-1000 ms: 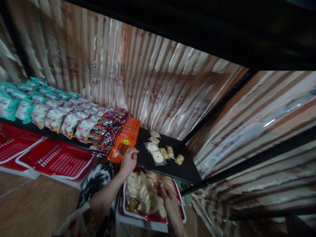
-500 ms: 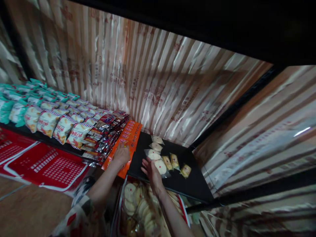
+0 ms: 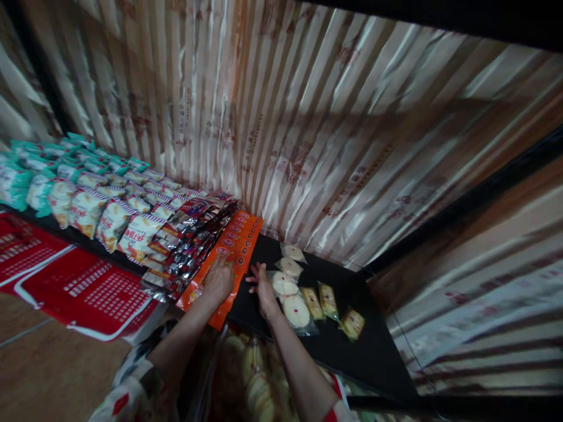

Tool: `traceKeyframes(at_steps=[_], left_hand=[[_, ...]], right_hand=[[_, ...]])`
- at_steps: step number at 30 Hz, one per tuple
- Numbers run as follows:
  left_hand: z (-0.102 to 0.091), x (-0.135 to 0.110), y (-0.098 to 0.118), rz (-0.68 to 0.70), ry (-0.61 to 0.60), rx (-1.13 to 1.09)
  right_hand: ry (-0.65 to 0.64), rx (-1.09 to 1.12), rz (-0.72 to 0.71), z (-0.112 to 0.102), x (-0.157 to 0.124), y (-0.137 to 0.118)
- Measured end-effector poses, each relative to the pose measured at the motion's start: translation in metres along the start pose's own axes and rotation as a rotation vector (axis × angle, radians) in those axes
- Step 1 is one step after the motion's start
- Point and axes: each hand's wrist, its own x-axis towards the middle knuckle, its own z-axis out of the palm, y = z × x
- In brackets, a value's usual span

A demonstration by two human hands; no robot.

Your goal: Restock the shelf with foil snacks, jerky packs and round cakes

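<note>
My left hand (image 3: 220, 282) lies on the flat orange packages (image 3: 237, 249), its fingers stretched forward over the printed surface. My right hand (image 3: 263, 290) is open, fingers apart, above the black shelf (image 3: 352, 351). It is just left of the clear-wrapped round white cakes (image 3: 285, 283), which have small red marks. Several of these cakes form a line running toward the back of the shelf. Right of them lie three small yellow wrapped pieces (image 3: 328, 300). Whether the right hand touches the nearest wrapper, I cannot tell.
Dark shiny packets (image 3: 189, 246), white snack bags (image 3: 116, 225) and teal bags (image 3: 41, 187) fill the shelf to the left. Red baskets (image 3: 92, 293) stand below. Another container under my arms holds wrapped pale cakes (image 3: 259, 392). Striped plastic sheeting (image 3: 299, 135) hangs behind.
The view has shifted, so the shelf appears larger and lower. My right hand has drawn back left from the white cakes, its fingers spreading. My left hand stays on the orange packages.
</note>
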Motion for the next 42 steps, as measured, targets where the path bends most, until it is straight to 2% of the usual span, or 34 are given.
traceKeyframes(at_steps=[5, 15, 34, 42], left_hand=[[0.013, 0.004, -0.009, -0.016, 0.033, 0.019], [0.027, 0.005, -0.008, -0.051, 0.013, 0.100], [0.027, 0.005, -0.008, -0.055, 0.043, 0.069], [0.023, 0.005, -0.008, -0.055, 0.015, 0.076]], right_hand=[[-0.019, -0.067, -0.009, 0.001, 0.007, 0.007], [-0.036, 0.021, 0.028, 0.002, 0.002, -0.003], [-0.064, 0.090, 0.044, 0.002, -0.002, -0.006], [-0.070, 0.078, 0.048, 0.002, -0.001, -0.006]])
